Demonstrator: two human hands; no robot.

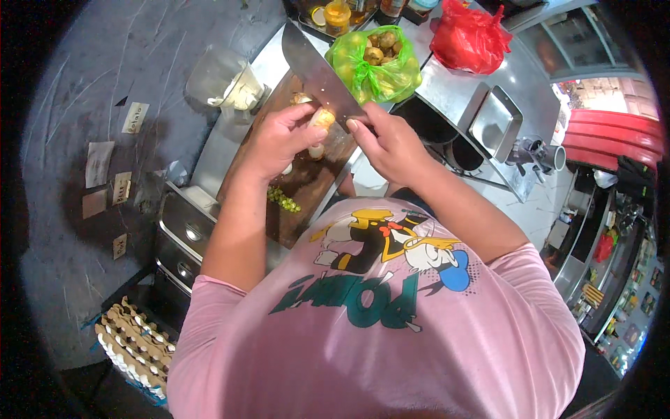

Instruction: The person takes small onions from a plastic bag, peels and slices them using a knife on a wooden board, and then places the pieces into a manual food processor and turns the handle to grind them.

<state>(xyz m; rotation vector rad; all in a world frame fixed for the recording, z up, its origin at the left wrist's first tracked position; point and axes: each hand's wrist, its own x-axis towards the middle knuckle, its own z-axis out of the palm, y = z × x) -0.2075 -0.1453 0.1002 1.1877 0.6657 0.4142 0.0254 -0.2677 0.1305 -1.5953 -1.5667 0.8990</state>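
Note:
My right hand (387, 140) grips a broad kitchen knife (317, 70), its blade slanting up and to the left. In my left hand (286, 136), between thumb and fingers, is a small pale-and-brown roundish vegetable (323, 119), close beside the blade; its kind is unclear. Both hands are above a brown wooden cutting board (317, 188). More whitish pieces (316, 151) lie on the board, partly hidden by my left hand. Chopped green bits (284, 200) form a small pile nearer to me.
A clear plastic container (241, 84) with white pieces stands left of the board. Beyond the knife sits a green plastic bag (349, 59) of brownish round produce. A red bag (471, 38) and a metal tray (495, 124) are farther right. Stacked egg trays (132, 342) are at lower left.

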